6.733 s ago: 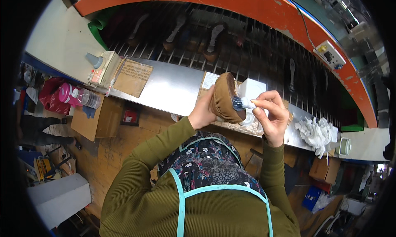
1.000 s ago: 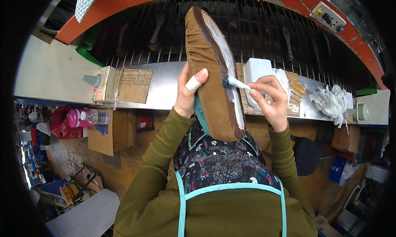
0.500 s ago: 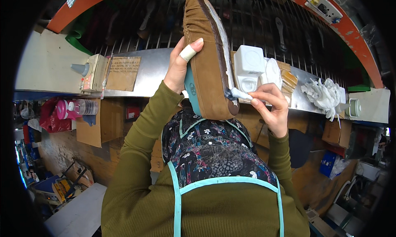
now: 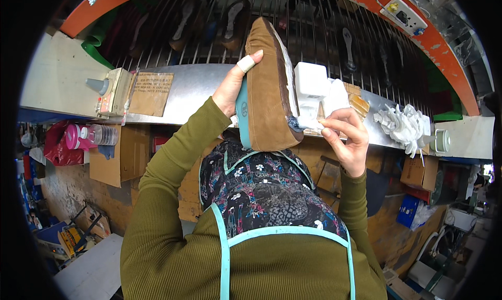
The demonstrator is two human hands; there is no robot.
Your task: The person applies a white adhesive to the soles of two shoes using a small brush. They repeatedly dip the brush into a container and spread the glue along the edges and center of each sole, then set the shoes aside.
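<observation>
Fingers of my left hand [image 4: 230, 88] are clasping the tan suede shoe [image 4: 267, 85] from its teal-lined side, holding it upright above the desk [image 4: 193, 88], sole edge turned to my right. My right hand [image 4: 348, 138] is pinching a small brush [image 4: 306, 123] against the shoe's heel edge. I am judging the shoe light and soft-walled, so gripping by the lining and sole rim looks safest; the suede could mark easily. Behind it a white container [image 4: 311, 85] is standing on the metal desk, with white rags [image 4: 400, 123] further right and a wire rack [image 4: 324, 23] of dark soles beyond.
</observation>
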